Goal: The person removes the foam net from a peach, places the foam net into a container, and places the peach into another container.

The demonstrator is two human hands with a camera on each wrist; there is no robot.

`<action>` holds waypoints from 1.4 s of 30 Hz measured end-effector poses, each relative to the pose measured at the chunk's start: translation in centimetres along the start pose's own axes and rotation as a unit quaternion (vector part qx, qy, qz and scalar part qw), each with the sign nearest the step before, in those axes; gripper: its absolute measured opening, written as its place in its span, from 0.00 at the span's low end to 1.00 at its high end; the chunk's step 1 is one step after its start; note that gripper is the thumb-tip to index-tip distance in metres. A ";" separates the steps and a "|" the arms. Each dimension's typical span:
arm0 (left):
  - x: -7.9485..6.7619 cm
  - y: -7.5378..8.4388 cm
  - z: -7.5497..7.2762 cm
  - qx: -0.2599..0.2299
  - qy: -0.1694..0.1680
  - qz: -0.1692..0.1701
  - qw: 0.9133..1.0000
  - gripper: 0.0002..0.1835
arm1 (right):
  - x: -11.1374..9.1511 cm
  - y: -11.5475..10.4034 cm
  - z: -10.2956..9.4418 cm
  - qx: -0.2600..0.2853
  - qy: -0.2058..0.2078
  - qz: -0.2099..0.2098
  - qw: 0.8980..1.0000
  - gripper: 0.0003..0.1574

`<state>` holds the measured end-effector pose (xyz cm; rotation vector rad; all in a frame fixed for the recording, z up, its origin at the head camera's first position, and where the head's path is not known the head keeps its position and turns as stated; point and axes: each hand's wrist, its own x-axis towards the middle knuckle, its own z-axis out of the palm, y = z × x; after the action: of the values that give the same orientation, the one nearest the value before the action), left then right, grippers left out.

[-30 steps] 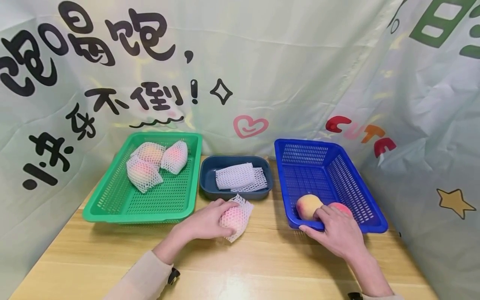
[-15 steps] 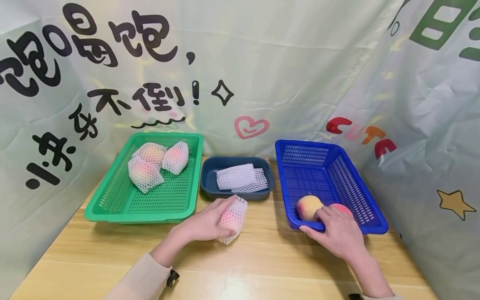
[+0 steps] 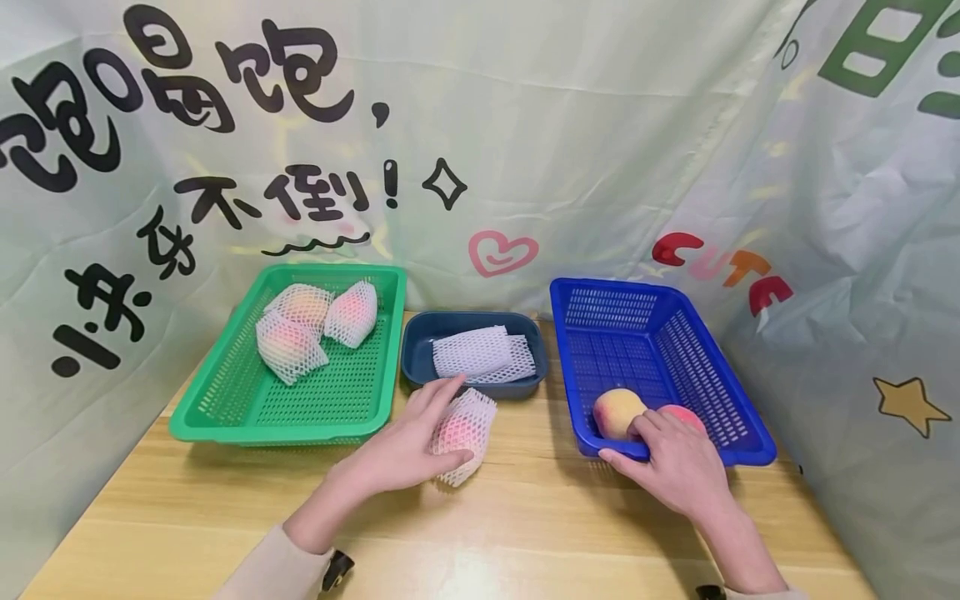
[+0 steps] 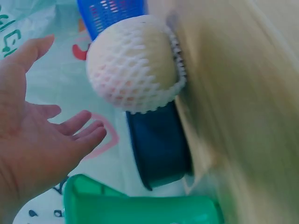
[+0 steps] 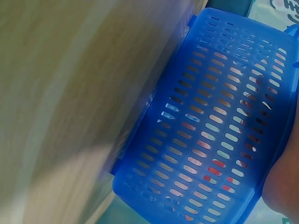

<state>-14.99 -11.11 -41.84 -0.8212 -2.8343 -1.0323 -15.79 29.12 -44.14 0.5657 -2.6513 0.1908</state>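
A peach in a white foam net (image 3: 463,437) stands on the table in front of the small dark tray. Beside it my left hand (image 3: 397,446) has loosened, its fingers spread. The left wrist view shows a gap between this hand (image 4: 42,126) and the netted peach (image 4: 135,65). My right hand (image 3: 678,467) holds the near rim of the blue basket (image 3: 750,454), thumb outside and bent fingers over the edge. Inside lie a yellow peach (image 3: 618,413) and a pink peach (image 3: 686,417), the latter partly hidden by those fingers. Only part of the right hand (image 5: 282,182) enters the right wrist view.
Several netted peaches (image 3: 288,346) lie in the green basket (image 3: 277,435) on the left. Between the baskets, the dark tray (image 3: 409,367) contains foam nets (image 3: 472,352). A printed cloth (image 3: 570,167) hangs behind the wooden table (image 3: 480,542).
My left hand has let go of the netted peach, its fingers spreading and lifting off. The peach was turned slightly and now stands alone. My right hand has stayed put.
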 end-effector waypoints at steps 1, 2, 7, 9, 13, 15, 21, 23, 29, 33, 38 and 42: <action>-0.2 0.1 -0.2 0.006 0.012 0.004 1.000 0.54 | 0.0 0.0 0.0 0.001 0.002 -0.002 1.000 0.32; -0.5 0.2 -0.5 0.010 0.023 0.005 1.000 0.54 | 0.0 0.0 0.0 0.002 0.004 -0.004 1.000 0.32; -1.9 0.2 -1.9 0.035 0.069 0.002 0.997 0.55 | 0.1 0.0 0.0 0.004 0.011 -0.011 1.000 0.33; -2.4 0.0 -2.5 0.045 0.085 -0.001 0.995 0.56 | 0.0 0.0 0.1 0.005 0.014 -0.013 1.000 0.32; -3.5 -0.8 -3.7 0.086 0.123 0.011 0.989 0.55 | -0.1 0.0 0.0 0.005 0.014 -0.011 1.000 0.32; -4.1 -1.4 -4.2 0.109 0.143 0.018 0.983 0.54 | -0.1 0.0 0.0 0.004 0.012 -0.008 1.000 0.32; -5.7 -3.6 -5.7 0.190 0.175 0.014 0.966 0.47 | -0.1 0.0 -0.1 0.004 0.003 -0.001 1.000 0.32; -6.2 -4.2 -6.0 0.218 0.174 0.008 0.960 0.44 | 0.0 0.0 -0.1 0.003 0.002 0.001 1.000 0.32; -7.8 -5.6 -6.5 0.268 0.145 -0.025 0.952 0.39 | 0.0 0.0 0.0 0.001 0.001 0.000 1.000 0.32; -8.4 -6.0 -6.2 0.294 0.110 -0.048 0.948 0.36 | 0.0 0.1 0.1 0.001 0.005 -0.003 1.000 0.33; -8.9 -6.6 -5.5 0.323 0.119 -0.030 0.938 0.29 | 0.0 0.1 0.1 0.003 0.012 -0.006 1.000 0.32; -9.1 -7.2 -5.0 0.339 0.144 -0.006 0.930 0.26 | 0.0 0.2 0.2 0.006 0.012 -0.005 1.000 0.33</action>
<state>-11.44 -23.01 -43.92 -0.5208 -2.6358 -0.1031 -15.93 29.22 -44.37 0.5776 -2.6243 0.2084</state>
